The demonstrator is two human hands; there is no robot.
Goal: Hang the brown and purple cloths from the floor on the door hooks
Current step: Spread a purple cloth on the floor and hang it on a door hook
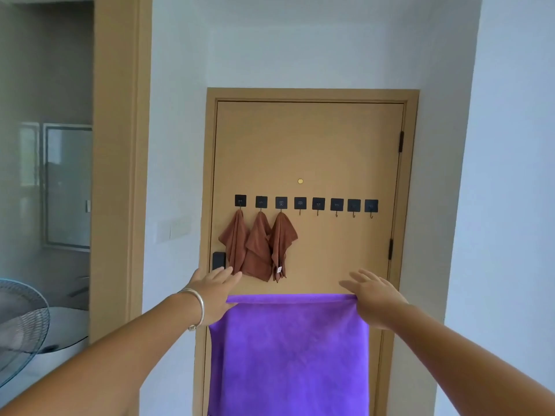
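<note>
A purple cloth (288,349) hangs spread out in front of the tan door (309,145). My left hand (214,291) pinches its top left corner and my right hand (375,297) pinches its top right corner, fingers stretched forward above the edge. Three brown cloths (258,244) hang from the three leftmost black hooks. Several more black hooks (336,204) to their right hold nothing.
A black door lock (218,261) sits at the door's left edge, just behind my left hand. A fan's grille (21,325) stands at the lower left beside a wooden frame (117,175). White walls flank the door.
</note>
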